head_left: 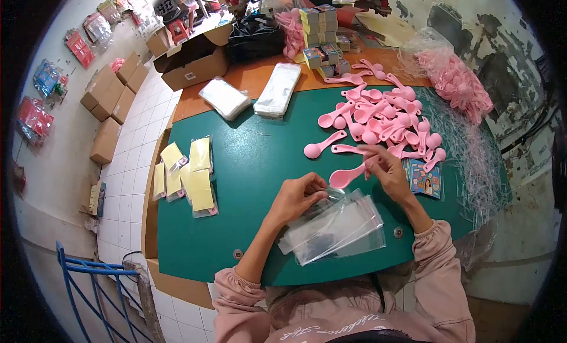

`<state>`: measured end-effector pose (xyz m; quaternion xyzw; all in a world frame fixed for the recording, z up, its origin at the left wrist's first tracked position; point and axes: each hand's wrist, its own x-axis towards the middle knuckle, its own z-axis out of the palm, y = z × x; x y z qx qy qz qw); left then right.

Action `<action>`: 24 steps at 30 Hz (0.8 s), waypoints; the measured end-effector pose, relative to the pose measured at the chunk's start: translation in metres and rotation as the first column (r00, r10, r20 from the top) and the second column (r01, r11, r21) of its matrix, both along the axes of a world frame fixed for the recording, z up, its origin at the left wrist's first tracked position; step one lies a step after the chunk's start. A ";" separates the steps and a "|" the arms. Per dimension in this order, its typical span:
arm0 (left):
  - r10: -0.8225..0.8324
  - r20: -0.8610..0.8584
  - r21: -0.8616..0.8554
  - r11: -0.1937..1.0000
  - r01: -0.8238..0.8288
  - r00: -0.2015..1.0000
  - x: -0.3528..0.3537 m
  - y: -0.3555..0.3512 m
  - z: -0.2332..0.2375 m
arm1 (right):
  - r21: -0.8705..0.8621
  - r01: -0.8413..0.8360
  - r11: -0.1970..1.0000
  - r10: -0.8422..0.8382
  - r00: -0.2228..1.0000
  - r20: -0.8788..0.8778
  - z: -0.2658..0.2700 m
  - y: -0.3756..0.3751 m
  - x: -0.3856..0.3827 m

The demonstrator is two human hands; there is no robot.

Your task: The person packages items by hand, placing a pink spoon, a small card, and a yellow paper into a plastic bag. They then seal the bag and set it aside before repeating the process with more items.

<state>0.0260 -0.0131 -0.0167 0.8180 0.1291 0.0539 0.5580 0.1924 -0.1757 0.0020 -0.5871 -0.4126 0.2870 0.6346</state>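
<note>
My left hand [298, 198] pinches the top edge of a clear plastic bag [331, 208] at the front of the table. That bag lies over a fanned stack of clear plastic bags [348, 234]. Between the fingers of my right hand [390, 173] is the handle of a pink measuring spoon [342, 178], its bowl just above the bag's upper edge. Right beyond this hand spreads a heap of pink spoons [378, 116]. Partly behind my right wrist lies a stack of printed cards [427, 182].
Filled bags with yellow cards [199, 180] lie at the left. Two stacks of clear bags [277, 90] sit farther back, near bundled card stacks [319, 33] and an open carton [195, 68]. A plastic sack of spoons [458, 83] stands back right. Another person [171, 9] is far off.
</note>
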 end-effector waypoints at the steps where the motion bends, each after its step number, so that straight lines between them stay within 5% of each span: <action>1: 0.016 0.048 -0.025 1.000 -0.015 0.999 0.000 -0.001 -0.003 | 0.023 0.052 0.998 -0.051 0.997 -0.050 0.003 0.000 -0.003; 6: 0.048 0.037 -0.081 0.996 -0.045 0.998 0.000 -0.003 0.009 | -0.032 0.100 0.994 -0.102 0.992 -0.073 -0.009 -0.002 0.002; 11: 0.087 0.026 0.005 0.996 -0.087 0.996 -0.002 0.000 0.013 | -0.185 0.211 0.960 -0.156 0.949 0.274 -0.016 -0.003 0.008; 18: 0.144 0.099 0.120 0.981 -0.155 0.985 -0.002 0.010 0.010 | -0.220 0.274 0.936 -0.180 0.911 0.372 -0.007 -0.006 0.005; 21: 0.269 0.062 -0.384 0.895 -0.226 0.961 -0.004 0.016 0.013 | -0.221 0.268 0.938 -0.168 0.906 0.388 -0.006 -0.006 0.005; 24: 0.200 0.055 -0.386 0.908 -0.164 0.978 -0.002 0.014 0.008 | -0.243 0.196 0.950 -0.166 0.976 0.139 -0.008 -0.002 0.002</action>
